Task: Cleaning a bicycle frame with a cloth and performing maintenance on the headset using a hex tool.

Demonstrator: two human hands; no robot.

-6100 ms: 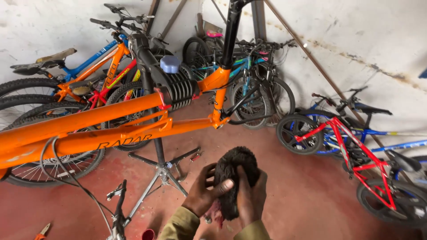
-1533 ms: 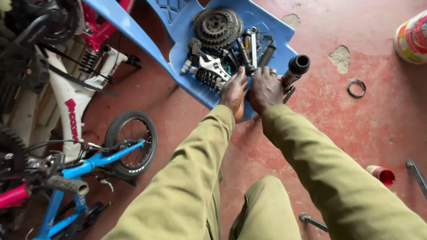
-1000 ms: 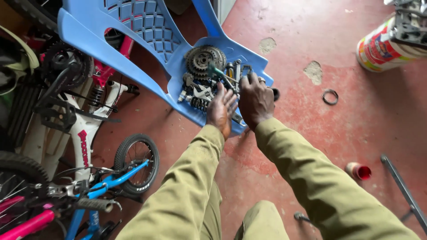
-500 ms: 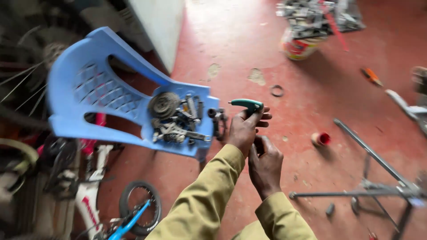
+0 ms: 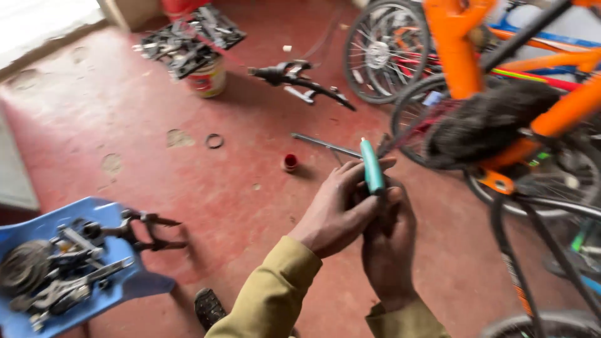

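I am holding a teal-handled tool [image 5: 372, 168] upright above the red floor [image 5: 188, 181], my left hand [image 5: 341, 209] wrapping its handle while my right hand [image 5: 389, 241] is cupping underneath, likely steadying it. The smooth handle is pointing up beside the orange bike [image 5: 494, 69]; the blue chair [image 5: 94, 294] is carrying spare parts.

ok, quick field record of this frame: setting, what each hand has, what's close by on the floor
setting: red floor, bicycle workshop
left hand: grips a green-handled tool, handle pointing up
right hand: cupped against the left hand, under the tool; whether it grips anything cannot be told
left of hands: blue plastic chair with sprockets and tools on its seat
ahead: small red cap, metal ring, paint can
right: orange bicycle frame, wheels
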